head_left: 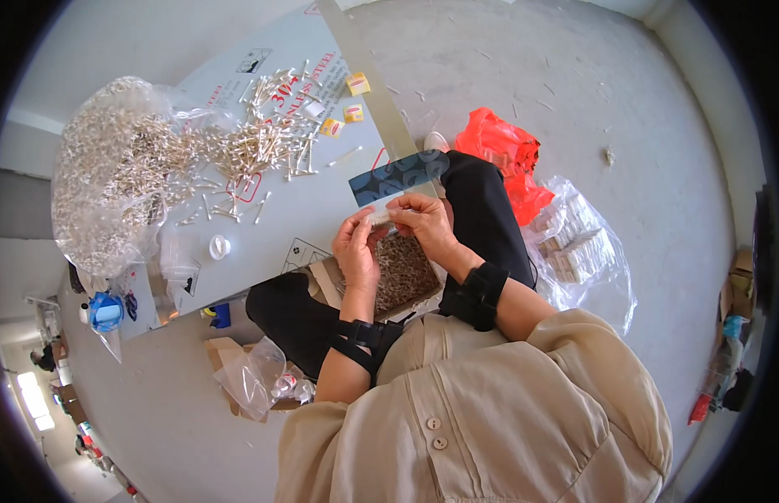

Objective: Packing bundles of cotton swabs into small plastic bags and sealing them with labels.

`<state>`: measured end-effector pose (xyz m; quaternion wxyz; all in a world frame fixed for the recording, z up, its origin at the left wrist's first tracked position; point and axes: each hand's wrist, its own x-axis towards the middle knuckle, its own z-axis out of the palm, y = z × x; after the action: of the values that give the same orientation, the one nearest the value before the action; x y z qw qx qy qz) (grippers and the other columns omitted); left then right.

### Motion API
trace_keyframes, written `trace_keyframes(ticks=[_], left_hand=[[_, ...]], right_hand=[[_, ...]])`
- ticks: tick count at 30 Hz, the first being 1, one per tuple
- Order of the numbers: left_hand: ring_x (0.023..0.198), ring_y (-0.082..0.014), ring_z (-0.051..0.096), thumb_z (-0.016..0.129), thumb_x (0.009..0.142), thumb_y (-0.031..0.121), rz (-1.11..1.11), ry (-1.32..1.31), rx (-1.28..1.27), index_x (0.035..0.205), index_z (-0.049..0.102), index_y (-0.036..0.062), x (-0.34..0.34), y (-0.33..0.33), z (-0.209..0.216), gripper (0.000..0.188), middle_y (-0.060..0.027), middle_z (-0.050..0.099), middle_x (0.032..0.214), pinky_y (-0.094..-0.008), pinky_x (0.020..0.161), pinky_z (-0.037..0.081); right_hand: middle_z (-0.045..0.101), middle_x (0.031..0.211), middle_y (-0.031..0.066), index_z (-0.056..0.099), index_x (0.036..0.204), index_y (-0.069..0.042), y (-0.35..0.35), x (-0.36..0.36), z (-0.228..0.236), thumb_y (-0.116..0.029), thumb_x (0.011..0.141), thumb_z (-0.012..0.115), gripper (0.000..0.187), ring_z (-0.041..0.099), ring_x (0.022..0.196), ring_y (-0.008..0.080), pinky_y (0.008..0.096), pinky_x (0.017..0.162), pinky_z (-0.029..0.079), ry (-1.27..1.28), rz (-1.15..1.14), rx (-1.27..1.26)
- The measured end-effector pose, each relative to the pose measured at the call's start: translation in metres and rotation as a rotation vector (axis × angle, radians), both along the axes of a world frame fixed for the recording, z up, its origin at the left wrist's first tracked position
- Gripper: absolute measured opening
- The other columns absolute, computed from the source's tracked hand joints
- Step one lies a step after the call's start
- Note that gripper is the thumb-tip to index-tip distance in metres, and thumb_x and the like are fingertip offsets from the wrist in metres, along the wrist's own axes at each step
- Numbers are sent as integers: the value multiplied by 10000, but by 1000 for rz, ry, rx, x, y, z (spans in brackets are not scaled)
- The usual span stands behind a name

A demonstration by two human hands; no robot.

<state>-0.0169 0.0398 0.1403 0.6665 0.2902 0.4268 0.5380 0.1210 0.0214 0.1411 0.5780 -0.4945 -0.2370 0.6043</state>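
Note:
My left hand [357,250] and my right hand [426,225] meet at the near edge of the table, above my lap. Between their pinched fingertips is a small clear packet of white cotton swabs [378,218]. Right below my hands stands a cardboard box [326,283] filled with brownish sticks, partly hidden by my wrists. A dark blue patterned sheet [396,179] lies just beyond my fingers. Farther off, loose cotton swabs [248,152] are heaped on the table [322,197], spilling from a large clear bag of swabs [113,180] on the left.
Small yellow packets [354,113] lie beside the heap. A round white lid [219,246] and clear plastic sleeves [179,255] rest nearer. On the floor at right are a red plastic bag [500,147] and a clear bag of white bundles [578,251]. An open carton [224,356] stands left of my legs.

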Motion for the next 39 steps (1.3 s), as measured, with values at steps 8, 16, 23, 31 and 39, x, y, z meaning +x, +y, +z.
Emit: trace_keyframes(ticks=[8,16,23,31,39], left_hand=[[843,-173,644,563,919,7,7,-58,37,1024,645,-44,1,-2,-8,143,-135,657,1088,-294,740,579],[829,-163,638,589,859,-39,-43,50,62,1016,633,-44,3,1,-8,164,-139,659,1079,-273,708,534],[755,-129,623,638,851,-40,-50,40,22,963,659,-16,0,4,-8,116,-94,674,972,-253,649,530],[728,-100,604,660,854,-29,-47,60,46,953,675,-10,-1,3,6,102,-42,667,910,-240,648,516],[727,-88,595,677,841,-22,-116,671,462,909,675,-12,-24,15,9,68,-29,648,861,-229,643,483]], right_hand=[[650,763,23,693,935,4,3,0,-4,-36,843,701,100,563,598,73,199,542,446,50,-35,-8],[638,746,4,692,913,2,3,0,-3,-31,785,756,147,536,617,52,197,540,411,-298,43,56],[677,775,7,722,878,11,3,1,3,-49,762,764,137,555,676,32,197,609,445,-547,76,80],[597,810,62,731,852,-56,5,5,12,-61,738,759,118,574,652,162,296,609,460,-694,4,248],[537,838,37,670,860,-18,8,8,10,10,798,712,80,536,728,133,268,651,433,-794,44,347]])
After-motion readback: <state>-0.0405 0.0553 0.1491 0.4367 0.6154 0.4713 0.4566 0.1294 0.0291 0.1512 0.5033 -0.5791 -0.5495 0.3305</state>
